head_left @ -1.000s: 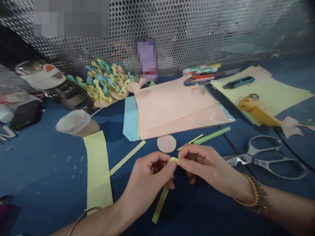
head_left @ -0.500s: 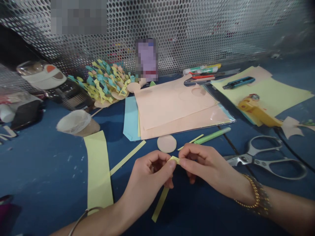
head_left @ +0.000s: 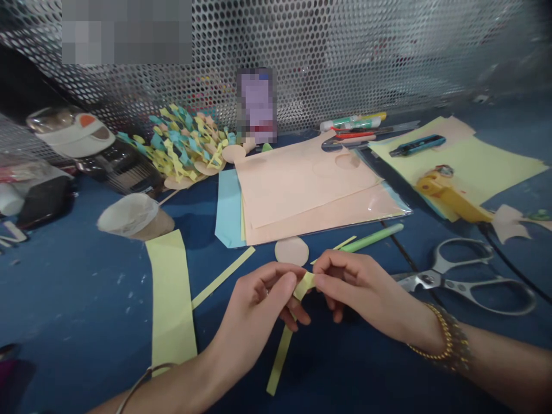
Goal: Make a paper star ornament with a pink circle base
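Between my hands is a small folded piece of a yellow paper strip (head_left: 305,285). The thumb and index finger of my right hand (head_left: 357,282) pinch its right end. My left hand (head_left: 259,310) is curled around its left side, thumb beside the fold. A longer yellow length (head_left: 279,363) trails below my left fingers; its join with the fold is hidden. Just beyond my fingertips lies a pale paper disc (head_left: 292,252). Further left are a loose yellow strip (head_left: 224,277) and a wide yellow paper piece (head_left: 172,299).
Scissors (head_left: 431,279) and a green pen (head_left: 373,238) lie to the right. Behind are pink sheets (head_left: 297,178), a yellow glue gun (head_left: 452,195) and a blue cutter (head_left: 418,145). A paper cup (head_left: 135,215) and curly paper flowers (head_left: 185,144) stand at left.
My left thumb has drawn back a little from the folded strip, and more of the yellow fold shows between my hands. My right hand keeps its pinch, almost unmoved.
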Demonstrator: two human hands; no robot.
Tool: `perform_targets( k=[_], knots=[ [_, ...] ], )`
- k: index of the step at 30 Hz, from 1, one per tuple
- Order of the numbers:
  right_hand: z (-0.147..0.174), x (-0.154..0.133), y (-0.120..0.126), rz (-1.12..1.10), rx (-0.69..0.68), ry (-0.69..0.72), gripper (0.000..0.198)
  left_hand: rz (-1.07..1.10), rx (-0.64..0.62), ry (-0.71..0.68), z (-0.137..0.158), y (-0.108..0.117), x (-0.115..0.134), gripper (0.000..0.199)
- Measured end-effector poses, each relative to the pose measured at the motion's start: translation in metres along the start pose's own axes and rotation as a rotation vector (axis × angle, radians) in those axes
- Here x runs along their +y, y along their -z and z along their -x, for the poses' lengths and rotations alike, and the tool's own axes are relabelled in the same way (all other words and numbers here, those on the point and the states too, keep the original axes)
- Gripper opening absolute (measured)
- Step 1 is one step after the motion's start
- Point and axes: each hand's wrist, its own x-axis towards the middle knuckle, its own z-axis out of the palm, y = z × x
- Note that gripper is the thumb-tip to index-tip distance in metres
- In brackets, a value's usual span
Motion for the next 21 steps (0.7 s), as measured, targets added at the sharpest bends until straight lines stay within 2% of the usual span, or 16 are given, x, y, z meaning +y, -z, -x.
perform_targets(
  k=[6, 12, 18, 21],
  knots=[
    [0.0015, -0.0029, -0.0004, 0.043, -0.001, 0.004, 0.016, -0.076, 0.054, 0.041, 0.0005, -0.0032, 0.0030, 0.015],
    [0.0013, -0.0077, -0.0002, 0.038, -0.001, 0.022, 0.027, -0.066, 0.069, 0.056, -0.0008, -0.0042, 0.0049, 0.019],
    [0.0020, -0.0055, -0.0024, 0.133, 0.033, 0.001, 0.015, -0.071, 0.061, 0.059, -0.0013, -0.0016, 0.0030, 0.022],
    [0.0022, -0.0045, -0.0024, 0.109, 0.046, 0.002, 0.014, -0.047, 0.036, 0.061, -0.0013, -0.0006, 0.0018, 0.024]
  ],
)
